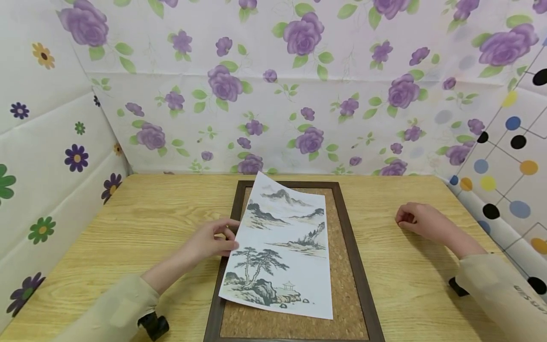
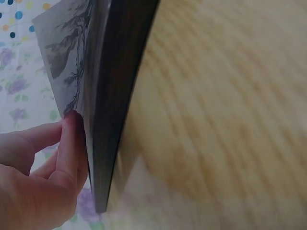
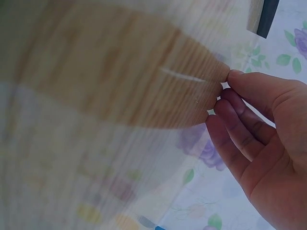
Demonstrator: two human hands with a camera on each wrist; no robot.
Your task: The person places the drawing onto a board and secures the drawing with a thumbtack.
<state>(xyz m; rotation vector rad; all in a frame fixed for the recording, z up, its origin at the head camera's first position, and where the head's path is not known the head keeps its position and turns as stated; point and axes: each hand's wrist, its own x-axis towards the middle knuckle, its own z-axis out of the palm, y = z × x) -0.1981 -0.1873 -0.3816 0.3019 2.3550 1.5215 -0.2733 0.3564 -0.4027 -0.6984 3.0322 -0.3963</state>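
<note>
A white sheet of paper (image 1: 284, 232) printed with an ink landscape of mountains, pines and a small pavilion lies slightly askew over a cork board (image 1: 342, 275) with a dark frame (image 1: 349, 237). Its upper left corner sticks out past the frame's top. My left hand (image 1: 213, 241) pinches the sheet's left edge between thumb and fingers, just over the frame's left side; the left wrist view shows fingertips (image 2: 72, 120) at the paper's edge. To the right of the board, my right hand (image 1: 423, 221) rests with loosely curled fingers, tips against the tabletop (image 3: 144, 76), holding nothing visible.
The pale wooden table (image 1: 162, 204) extends on both sides of the board. Behind it hangs a cloth (image 1: 273, 118) with purple roses; flower-print and dotted cloths (image 1: 504, 190) close off the left and right. A dark wrist camera (image 1: 154, 325) sits under the left sleeve.
</note>
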